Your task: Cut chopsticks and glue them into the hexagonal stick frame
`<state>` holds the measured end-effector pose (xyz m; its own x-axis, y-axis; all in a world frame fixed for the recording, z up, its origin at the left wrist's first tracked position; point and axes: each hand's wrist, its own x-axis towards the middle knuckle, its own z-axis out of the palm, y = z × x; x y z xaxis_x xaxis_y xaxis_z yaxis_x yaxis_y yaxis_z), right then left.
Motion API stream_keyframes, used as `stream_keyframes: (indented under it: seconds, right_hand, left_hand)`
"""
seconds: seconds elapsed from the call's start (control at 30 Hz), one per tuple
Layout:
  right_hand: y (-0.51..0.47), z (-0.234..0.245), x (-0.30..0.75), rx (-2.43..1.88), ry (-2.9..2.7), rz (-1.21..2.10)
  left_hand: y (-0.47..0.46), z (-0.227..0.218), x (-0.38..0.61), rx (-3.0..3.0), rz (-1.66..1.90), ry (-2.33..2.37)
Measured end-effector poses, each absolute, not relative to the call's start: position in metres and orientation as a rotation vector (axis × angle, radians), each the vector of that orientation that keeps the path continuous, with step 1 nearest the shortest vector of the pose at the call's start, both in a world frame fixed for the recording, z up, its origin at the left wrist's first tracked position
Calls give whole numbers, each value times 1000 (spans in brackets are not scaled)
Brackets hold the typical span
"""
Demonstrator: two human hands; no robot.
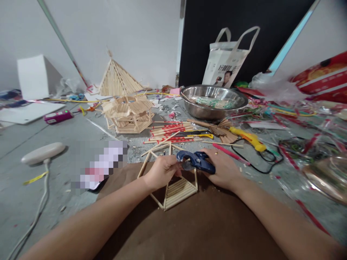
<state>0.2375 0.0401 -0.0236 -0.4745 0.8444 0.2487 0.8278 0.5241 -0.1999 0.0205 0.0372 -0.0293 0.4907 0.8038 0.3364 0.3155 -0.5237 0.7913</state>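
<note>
Scrap-strewn grey floor (16,187) runs to a pale wall (151,32). From the head view, a stick frame (180,193) lies near, just below the left hand (162,172), whose grip is pinched, contents unclear. Farther from it, the right hand (226,168) holds a blue cutter (202,163), long axis left-right, head toward the left.

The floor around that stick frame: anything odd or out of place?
Yes: plastic wrappers lie tangled at the right, and pale scraps litter the floor left of the steel basin, looking like waste. The stick frame shows no obvious break.
</note>
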Motion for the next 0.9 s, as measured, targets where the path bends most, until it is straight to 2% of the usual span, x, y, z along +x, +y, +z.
stream_keyframes:
  seconds: [0.9]
  right_hand:
    - [40,-30,241,-1424,-2446,19]
  left_hand:
    - [36,-28,21,2039,924,974]
